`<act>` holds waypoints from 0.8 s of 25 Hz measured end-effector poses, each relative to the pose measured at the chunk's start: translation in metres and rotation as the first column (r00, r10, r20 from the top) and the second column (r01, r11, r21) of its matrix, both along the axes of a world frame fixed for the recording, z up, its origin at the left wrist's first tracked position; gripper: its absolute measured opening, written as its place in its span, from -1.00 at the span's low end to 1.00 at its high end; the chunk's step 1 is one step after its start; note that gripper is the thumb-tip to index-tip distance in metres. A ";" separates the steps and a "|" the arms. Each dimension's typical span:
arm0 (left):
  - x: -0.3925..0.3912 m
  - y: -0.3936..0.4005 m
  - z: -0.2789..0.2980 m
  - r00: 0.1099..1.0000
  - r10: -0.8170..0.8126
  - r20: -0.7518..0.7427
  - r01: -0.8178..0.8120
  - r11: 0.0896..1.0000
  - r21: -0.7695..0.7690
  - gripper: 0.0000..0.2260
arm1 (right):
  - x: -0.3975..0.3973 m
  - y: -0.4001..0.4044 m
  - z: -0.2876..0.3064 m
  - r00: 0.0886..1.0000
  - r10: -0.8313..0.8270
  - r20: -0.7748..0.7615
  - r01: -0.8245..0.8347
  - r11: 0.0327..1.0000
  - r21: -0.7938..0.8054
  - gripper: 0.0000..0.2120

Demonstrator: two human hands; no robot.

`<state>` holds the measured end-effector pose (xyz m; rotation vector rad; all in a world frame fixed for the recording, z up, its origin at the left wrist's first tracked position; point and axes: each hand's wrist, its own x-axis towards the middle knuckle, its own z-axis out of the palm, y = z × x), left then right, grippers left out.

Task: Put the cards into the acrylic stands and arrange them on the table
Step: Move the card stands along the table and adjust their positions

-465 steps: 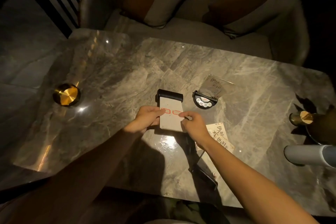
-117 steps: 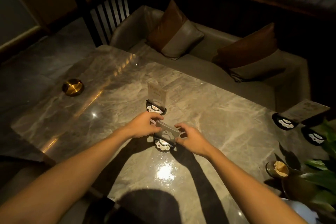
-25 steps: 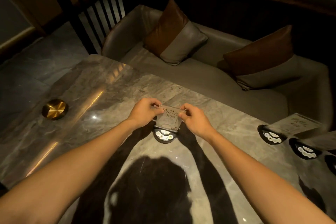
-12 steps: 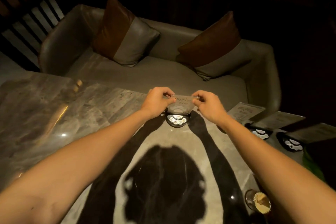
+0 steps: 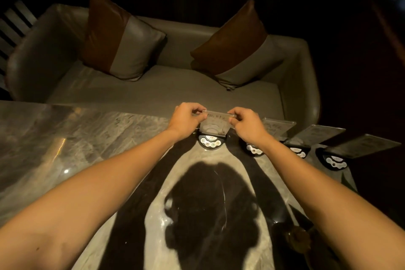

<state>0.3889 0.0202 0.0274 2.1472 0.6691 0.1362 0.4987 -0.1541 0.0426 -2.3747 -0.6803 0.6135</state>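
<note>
Moved since 0.5 s ago: stand (image 5: 212,136) now at tabletop (image 5: 87,138) far edge, frame centre, beside three stands at right. Both arms outstretched. Left hand (image 5: 186,119) and right hand (image 5: 245,124): each grip pinching a top corner of the upright stand, card (image 5: 215,123) inside.

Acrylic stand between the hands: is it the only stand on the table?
No: three more stands sit in a row beside the held stand.
</note>
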 end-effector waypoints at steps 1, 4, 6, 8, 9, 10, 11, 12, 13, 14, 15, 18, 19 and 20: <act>0.001 0.000 0.000 1.000 0.008 0.000 -0.008 1.000 -0.012 -0.89 | 0.000 0.000 0.001 1.000 0.001 0.002 -0.001 1.000 -0.001 -0.80; 0.003 0.001 0.005 0.999 -0.012 -0.051 0.009 0.999 -0.045 -0.88 | -0.002 -0.002 0.008 0.999 0.044 0.021 -0.043 0.999 -0.027 -0.69; 0.003 0.001 0.012 0.994 -0.029 -0.109 0.026 0.999 -0.026 -0.77 | -0.005 -0.007 0.019 0.996 0.070 0.050 -0.068 0.997 -0.040 -0.62; 0.004 -0.004 0.025 0.993 -0.026 -0.117 0.027 1.000 0.014 -0.63 | -0.007 -0.016 0.036 0.990 0.091 0.109 -0.087 0.996 -0.035 -0.59; 0.006 -0.010 0.034 0.995 -0.024 -0.092 0.027 0.999 0.031 -0.57 | -0.005 -0.023 0.045 0.984 0.095 0.151 -0.093 0.995 -0.022 -0.59; 0.011 -0.019 0.044 0.998 -0.025 -0.049 0.027 0.998 0.049 -0.55 | -0.003 -0.033 0.054 0.978 0.088 0.191 -0.090 0.996 0.000 -0.59; 0.016 -0.029 0.054 1.000 -0.028 0.009 0.027 0.997 0.070 -0.55 | 0.001 -0.043 0.063 0.972 0.072 0.224 -0.080 0.996 0.028 -0.57; 0.023 -0.041 0.063 0.997 -0.041 0.070 0.034 0.995 0.088 -0.57 | 0.005 -0.057 0.072 0.966 0.049 0.253 -0.065 0.996 0.055 -0.55; 0.030 -0.056 0.072 0.991 -0.066 0.114 0.055 0.993 0.101 -0.60 | 0.010 -0.071 0.079 0.960 0.022 0.278 -0.044 0.996 0.073 -0.54; 0.039 -0.070 0.079 0.985 -0.105 0.135 0.091 0.990 0.110 -0.61 | 0.016 -0.086 0.084 0.954 -0.004 0.299 -0.022 0.996 0.086 -0.53; 0.048 -0.085 0.084 0.979 -0.157 0.131 0.142 0.983 0.117 -0.61 | 0.022 -0.102 0.089 0.947 -0.030 0.319 0.001 0.996 0.090 -0.52; 0.076 -0.136 0.092 0.947 -0.290 0.135 0.271 0.951 0.147 -0.61 | 0.046 -0.156 0.097 0.926 -0.084 0.368 0.072 0.996 0.047 -0.49; 0.084 -0.153 0.094 0.937 -0.309 0.161 0.284 0.946 0.158 -0.65 | 0.056 -0.176 0.098 0.928 -0.097 0.359 0.094 0.995 0.025 -0.46; 0.093 -0.170 0.094 0.930 -0.319 0.184 0.290 0.942 0.165 -0.68 | 0.064 -0.195 0.097 0.935 -0.108 0.339 0.115 0.993 0.000 -0.43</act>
